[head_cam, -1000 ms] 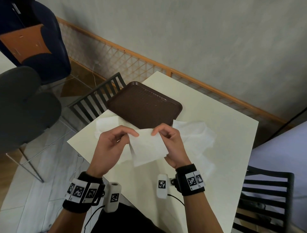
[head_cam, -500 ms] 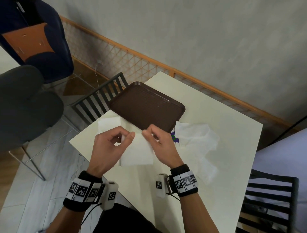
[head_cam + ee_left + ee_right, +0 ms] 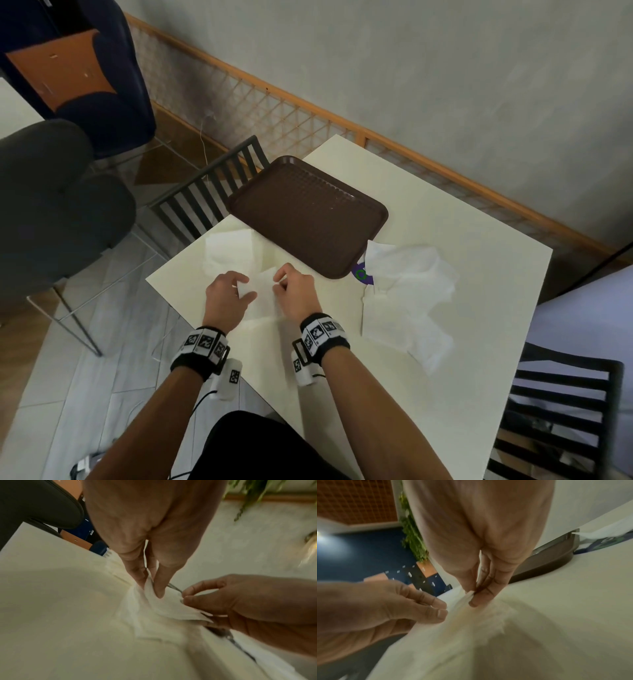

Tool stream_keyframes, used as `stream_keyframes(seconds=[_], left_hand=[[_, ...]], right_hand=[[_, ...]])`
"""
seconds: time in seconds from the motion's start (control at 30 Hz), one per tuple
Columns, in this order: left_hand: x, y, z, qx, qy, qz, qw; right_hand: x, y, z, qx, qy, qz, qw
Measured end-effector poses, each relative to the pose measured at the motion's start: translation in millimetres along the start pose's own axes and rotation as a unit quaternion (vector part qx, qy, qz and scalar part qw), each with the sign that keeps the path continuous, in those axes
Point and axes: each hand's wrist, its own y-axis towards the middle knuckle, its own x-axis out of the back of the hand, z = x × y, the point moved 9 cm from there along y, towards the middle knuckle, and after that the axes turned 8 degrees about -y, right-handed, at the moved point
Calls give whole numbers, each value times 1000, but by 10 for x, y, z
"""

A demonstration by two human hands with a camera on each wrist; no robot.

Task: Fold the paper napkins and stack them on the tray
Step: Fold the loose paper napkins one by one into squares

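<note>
A white paper napkin (image 3: 262, 296) lies between my hands on the cream table (image 3: 445, 212), near its front left part. My left hand (image 3: 245, 291) pinches its left side, thumb against fingers, as the left wrist view shows (image 3: 150, 586). My right hand (image 3: 279, 284) pinches the far right edge (image 3: 471, 595). The brown tray (image 3: 308, 212) sits just beyond, bare. A loose pile of crumpled white napkins (image 3: 407, 291) lies to the right of my hands. Another flat napkin (image 3: 229, 251) lies left of the tray.
A purple and green wrapper (image 3: 361, 274) peeks from under the napkin pile by the tray's corner. Black slatted chairs stand at the table's left (image 3: 205, 195) and right (image 3: 561, 404). A grey padded chair (image 3: 51, 195) is further left. A wall with a wooden lattice rail (image 3: 308, 116) is behind.
Both hands have lowered the napkin from mid-air down onto the table and come closer together, and the napkin looks narrower. The head view has shifted slightly.
</note>
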Motion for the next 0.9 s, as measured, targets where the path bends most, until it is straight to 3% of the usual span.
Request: stream_keyframes(seconds=[0.13, 0.27, 0.43, 0.53, 0.73, 0.9], left_hand=[[-251, -47, 138, 21, 37, 23, 999], [-158, -229, -66, -55, 77, -31, 995], [-286, -439, -203, -143, 30, 24, 989], [-478, -558, -337, -149, -2, 78, 986], [-923, -750, -747, -164, -64, 176, 968], [-1077, -851, -994, -84, -146, 208, 964]], right_hand=[[-43, 1, -56, 8, -92, 14, 996], [423, -195, -316, -6, -175, -70, 982], [1052, -726, -1424, -273, -242, -145, 920], [1197, -1004, -1849, -345, -227, -173, 894], [1165, -984, -1907, -267, -29, -156, 951], [1438, -1130, -1136, -60, 81, -161, 982]])
